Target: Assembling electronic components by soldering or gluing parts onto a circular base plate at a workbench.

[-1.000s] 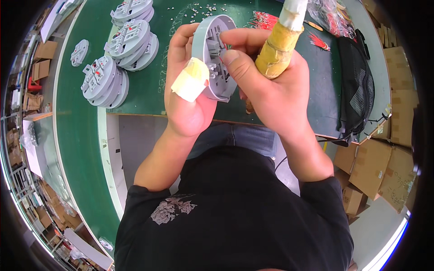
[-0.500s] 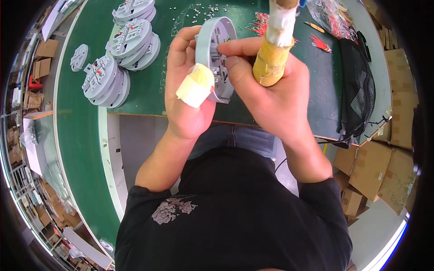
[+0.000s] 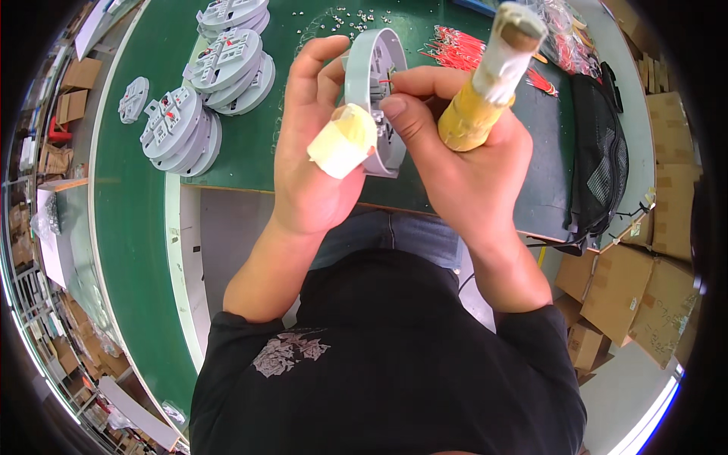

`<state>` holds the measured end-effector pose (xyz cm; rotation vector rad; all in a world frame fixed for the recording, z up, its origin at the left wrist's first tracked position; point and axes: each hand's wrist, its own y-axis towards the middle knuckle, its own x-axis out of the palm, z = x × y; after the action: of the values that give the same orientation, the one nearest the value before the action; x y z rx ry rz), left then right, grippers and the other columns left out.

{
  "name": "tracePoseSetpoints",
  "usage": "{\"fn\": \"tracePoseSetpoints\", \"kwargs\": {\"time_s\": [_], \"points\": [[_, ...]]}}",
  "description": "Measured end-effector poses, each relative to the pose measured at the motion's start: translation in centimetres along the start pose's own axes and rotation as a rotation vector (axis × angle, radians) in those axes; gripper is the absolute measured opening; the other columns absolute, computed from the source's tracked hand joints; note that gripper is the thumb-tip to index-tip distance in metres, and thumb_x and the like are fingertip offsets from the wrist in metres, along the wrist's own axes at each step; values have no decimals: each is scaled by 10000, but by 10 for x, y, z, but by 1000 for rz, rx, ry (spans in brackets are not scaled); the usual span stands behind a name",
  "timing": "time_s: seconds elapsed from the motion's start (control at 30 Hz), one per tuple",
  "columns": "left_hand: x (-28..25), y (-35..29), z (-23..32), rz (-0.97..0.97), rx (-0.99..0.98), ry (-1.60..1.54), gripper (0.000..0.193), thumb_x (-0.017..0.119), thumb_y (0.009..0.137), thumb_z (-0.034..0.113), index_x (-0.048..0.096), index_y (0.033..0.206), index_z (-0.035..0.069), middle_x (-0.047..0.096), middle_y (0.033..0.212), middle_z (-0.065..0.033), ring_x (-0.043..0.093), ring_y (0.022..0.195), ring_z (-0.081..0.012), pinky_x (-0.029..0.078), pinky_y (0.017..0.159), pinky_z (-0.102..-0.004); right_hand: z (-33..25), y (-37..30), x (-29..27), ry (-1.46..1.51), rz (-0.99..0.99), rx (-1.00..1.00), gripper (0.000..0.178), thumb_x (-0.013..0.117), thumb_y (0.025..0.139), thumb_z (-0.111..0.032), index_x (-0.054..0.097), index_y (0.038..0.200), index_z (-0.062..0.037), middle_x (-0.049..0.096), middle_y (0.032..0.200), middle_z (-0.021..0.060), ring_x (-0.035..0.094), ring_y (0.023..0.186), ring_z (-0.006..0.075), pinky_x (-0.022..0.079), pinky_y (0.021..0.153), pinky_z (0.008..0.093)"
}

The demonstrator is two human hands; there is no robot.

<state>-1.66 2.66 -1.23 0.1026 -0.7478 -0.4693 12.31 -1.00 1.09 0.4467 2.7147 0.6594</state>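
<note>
My left hand [image 3: 315,163] is closed round a round grey plastic housing [image 3: 355,80], which stands on edge with its open side toward the right. Whitish-yellow tape [image 3: 341,144] wraps the left thumb. Inside the housing are moulded ribs and small parts, only partly visible. My right hand [image 3: 474,163] grips a thick tool handle [image 3: 470,117] wrapped in yellow and white tape; its working end cannot be seen. The right thumb and index fingertip reach into the housing's open side. A short red wire [image 3: 385,81] shows at the index fingertip; whether it is pinched is unclear.
Stacked grey housings [image 3: 178,129] stand at the left on the green table [image 3: 250,152]. Small metal pieces [image 3: 356,19] lie scattered at the far side. Red wires [image 3: 459,49], a clear plastic bag [image 3: 565,34] and a black mesh bag [image 3: 599,152] sit at the right. Cardboard boxes [image 3: 622,284] are beyond.
The housing and both hands have shifted slightly right. The tool handle has tilted, its upper end swinging right, uncovering more of the red wires. A red wire now shows at the right index fingertip.
</note>
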Motion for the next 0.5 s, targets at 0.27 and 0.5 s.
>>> {"fn": "tracePoseSetpoints", "kwargs": {"time_s": [0.27,0.5], "points": [[7,-4,-3,8,66,-66,789,753,866,167,303,1506,63,427,1358,-95,504,1226,-192,463,1007,-334,0,-2,1,51,-7,-11,156,736,897,10,713,1051,3,685,947,33,610,817,82,498,737,224],[11,-7,-2,13,144,-25,791,770,859,177,329,1503,55,438,1355,-98,509,1224,-203,463,1018,-350,6,-7,7,-11,62,-146,147,736,891,19,713,1034,0,696,962,43,626,831,100,504,731,238]]}}
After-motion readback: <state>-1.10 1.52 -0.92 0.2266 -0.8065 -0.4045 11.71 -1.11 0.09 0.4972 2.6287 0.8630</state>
